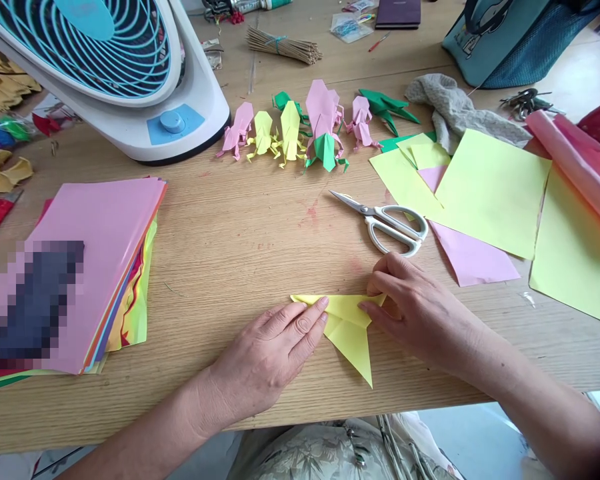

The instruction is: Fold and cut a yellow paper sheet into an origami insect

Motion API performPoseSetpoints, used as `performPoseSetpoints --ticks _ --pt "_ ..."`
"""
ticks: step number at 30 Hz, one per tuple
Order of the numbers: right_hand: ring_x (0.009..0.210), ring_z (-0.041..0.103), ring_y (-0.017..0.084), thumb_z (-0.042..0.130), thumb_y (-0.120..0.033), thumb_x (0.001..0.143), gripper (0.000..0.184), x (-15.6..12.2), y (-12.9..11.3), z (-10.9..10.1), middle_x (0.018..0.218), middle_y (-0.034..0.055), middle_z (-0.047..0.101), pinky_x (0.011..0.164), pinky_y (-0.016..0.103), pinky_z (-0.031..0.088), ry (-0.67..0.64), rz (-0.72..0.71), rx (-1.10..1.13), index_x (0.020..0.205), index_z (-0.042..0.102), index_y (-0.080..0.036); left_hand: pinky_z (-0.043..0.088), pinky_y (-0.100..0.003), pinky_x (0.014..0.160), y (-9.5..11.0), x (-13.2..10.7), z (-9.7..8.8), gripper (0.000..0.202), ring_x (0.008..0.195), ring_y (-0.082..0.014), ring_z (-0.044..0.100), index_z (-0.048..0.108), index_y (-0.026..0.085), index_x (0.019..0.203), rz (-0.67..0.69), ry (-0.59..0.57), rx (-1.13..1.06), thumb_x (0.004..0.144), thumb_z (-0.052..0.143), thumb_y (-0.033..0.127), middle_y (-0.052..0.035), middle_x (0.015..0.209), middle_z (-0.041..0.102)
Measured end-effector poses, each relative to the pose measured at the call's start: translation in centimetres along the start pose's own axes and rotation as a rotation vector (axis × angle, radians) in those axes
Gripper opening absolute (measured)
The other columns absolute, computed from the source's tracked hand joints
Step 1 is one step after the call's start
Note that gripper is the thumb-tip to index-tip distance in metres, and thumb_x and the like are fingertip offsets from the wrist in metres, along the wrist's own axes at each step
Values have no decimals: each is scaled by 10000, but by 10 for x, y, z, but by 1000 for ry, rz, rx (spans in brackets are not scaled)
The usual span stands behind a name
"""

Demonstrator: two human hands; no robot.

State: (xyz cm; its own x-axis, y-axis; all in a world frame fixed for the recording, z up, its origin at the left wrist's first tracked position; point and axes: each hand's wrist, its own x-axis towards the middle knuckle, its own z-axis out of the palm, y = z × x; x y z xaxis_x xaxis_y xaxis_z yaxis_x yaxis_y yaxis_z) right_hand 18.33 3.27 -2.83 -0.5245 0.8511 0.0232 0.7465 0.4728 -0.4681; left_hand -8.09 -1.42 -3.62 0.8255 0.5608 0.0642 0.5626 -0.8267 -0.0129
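A folded piece of yellow paper (351, 337) lies on the wooden table near its front edge, with a straight top edge and a pointed flap toward me. My left hand (275, 343) rests on its left part, fingers stretched out flat over the upper edge. At the upper right corner, my right hand (410, 307) pinches the paper between thumb and curled fingers. Just beyond my right hand lie white-handled scissors (397, 227), their blades pointing to the upper left. Part of the paper is hidden under my left fingers.
A fan (195, 100) stands at the back left, above a stack of coloured paper (105, 220). Folded paper figures (290, 130) line the back. Yellow sheets (495, 193) and a pink piece (473, 257) lie right, near a grey cloth (460, 107) and a blue bag (500, 47).
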Motion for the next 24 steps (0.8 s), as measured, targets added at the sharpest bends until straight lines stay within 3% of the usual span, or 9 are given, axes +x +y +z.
performPoseSetpoints --ticks 12,16,21,24 --pt "874 537 213 556 -152 893 76 -1 -3 -1 951 71 542 769 369 485 2 -26 -18 916 516 -213 466 -395 1066 0 1 0 502 1313 -266 455 454 82 1429 -9 7 -4 935 508 155 -124 1552 399" --pt "859 522 210 504 -102 916 131 -2 -8 -3 959 94 563 755 357 461 65 -170 -70 929 608 -181 452 -387 1078 1 2 0 515 1304 -265 470 435 74 1439 -12 3 0 941 517 175 -126 1556 390" --pt "759 490 216 425 -113 950 259 -9 -16 0 926 127 613 683 365 412 25 -478 -252 1038 669 -112 451 -382 1082 2 4 -1 494 1293 -260 478 443 61 1421 -10 -3 5 943 506 168 -124 1541 415" --pt "749 495 212 424 -108 943 282 -12 -18 4 928 135 621 692 364 411 25 -515 -289 1074 673 -88 467 -379 1058 2 1 0 466 1295 -254 481 460 81 1404 -7 43 7 944 504 144 -117 1535 424"
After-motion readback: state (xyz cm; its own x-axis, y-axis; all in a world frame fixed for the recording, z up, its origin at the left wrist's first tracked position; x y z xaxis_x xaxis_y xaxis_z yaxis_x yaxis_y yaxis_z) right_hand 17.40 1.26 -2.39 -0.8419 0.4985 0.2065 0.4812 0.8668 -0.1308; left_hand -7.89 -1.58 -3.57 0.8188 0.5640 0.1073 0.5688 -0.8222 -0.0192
